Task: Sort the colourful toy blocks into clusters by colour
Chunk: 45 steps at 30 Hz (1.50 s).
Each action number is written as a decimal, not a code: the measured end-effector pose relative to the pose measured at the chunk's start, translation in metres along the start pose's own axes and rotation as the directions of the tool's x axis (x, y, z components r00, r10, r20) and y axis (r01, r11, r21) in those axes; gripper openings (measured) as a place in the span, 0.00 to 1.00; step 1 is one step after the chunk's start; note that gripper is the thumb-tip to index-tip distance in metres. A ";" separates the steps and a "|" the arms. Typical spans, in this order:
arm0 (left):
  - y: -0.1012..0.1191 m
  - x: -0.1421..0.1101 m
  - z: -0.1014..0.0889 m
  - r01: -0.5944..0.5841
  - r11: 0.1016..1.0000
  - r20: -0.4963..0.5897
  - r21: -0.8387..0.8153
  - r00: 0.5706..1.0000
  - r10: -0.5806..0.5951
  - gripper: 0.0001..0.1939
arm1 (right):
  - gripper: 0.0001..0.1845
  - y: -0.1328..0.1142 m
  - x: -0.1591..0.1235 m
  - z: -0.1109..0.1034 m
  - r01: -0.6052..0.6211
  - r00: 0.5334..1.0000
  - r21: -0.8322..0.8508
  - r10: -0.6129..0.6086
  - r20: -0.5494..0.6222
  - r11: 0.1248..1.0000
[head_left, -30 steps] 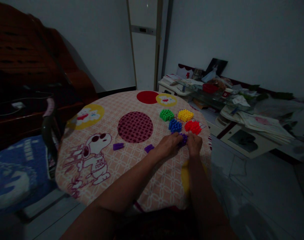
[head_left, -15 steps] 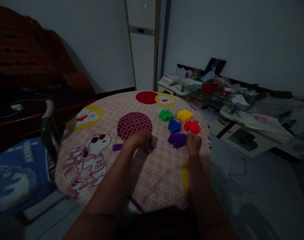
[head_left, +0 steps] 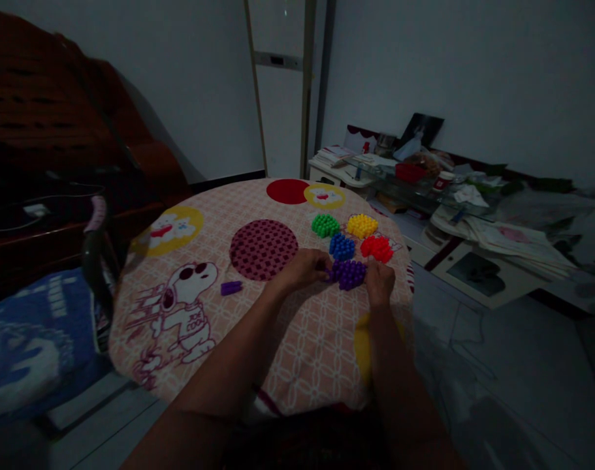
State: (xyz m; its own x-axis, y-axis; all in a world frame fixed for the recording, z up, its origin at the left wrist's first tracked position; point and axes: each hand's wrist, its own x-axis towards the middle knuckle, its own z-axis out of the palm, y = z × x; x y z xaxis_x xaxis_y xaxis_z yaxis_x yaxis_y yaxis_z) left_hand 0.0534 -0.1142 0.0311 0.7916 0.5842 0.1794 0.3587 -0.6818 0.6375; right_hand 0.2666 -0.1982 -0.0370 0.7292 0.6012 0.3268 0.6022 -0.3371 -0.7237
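Note:
A purple cluster of bead-like knobs (head_left: pixel 349 274) lies on the round table, between my two hands. My left hand (head_left: pixel 304 267) is closed at the cluster's left end, its fingertips pinching a small purple piece. On the other side, my right hand (head_left: pixel 380 282) has its fingers closed against the cluster's right edge; what the fingertips grip is partly hidden. Similar knobbed clusters lie just behind: blue (head_left: pixel 341 247), red (head_left: pixel 377 249), green (head_left: pixel 325 225) and yellow (head_left: pixel 362 226). A separate short purple piece (head_left: pixel 231 288) rests to the left of my left forearm.
A patterned cloth (head_left: pixel 307 352) covers the table. At the left are a chair with a blue cover (head_left: pixel 27 333) and a wooden bench (head_left: pixel 42 111). A cluttered glass-topped cabinet (head_left: pixel 405 183) stands along the right wall, with a white upright unit (head_left: pixel 282 111) in the corner.
My left hand has moved right and slightly away from me, bringing the small purple piece to the purple cluster. My right hand has stayed at the cluster's right edge.

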 end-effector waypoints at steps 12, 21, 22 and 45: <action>0.005 0.007 0.029 -0.082 0.983 -0.009 0.167 0.996 0.085 0.08 | 0.28 0.000 0.000 0.000 0.027 1.000 0.004 -0.026 -0.014 1.000; -0.014 -0.010 -0.032 0.221 0.931 -0.031 0.290 0.975 -0.222 0.11 | 0.28 0.001 0.000 0.001 -0.007 1.000 0.053 0.007 -0.014 0.999; -0.021 -0.017 -0.045 0.289 0.896 -0.027 0.337 0.954 -0.297 0.11 | 0.28 0.001 0.000 0.002 -0.010 1.000 0.060 0.011 -0.013 0.998; -0.088 -0.093 -0.102 0.565 0.707 0.108 0.425 0.744 -0.659 0.23 | 0.30 0.006 0.001 0.004 -0.023 1.000 0.133 0.025 -0.008 0.991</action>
State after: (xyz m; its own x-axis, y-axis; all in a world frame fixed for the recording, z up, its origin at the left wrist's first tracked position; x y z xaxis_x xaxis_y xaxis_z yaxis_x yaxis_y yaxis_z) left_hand -0.1021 -0.0640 0.0348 0.4057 0.8369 -0.3675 0.9113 -0.3393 0.2334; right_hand 0.2699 -0.1968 -0.0434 0.7463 0.5872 0.3135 0.5363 -0.2513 -0.8058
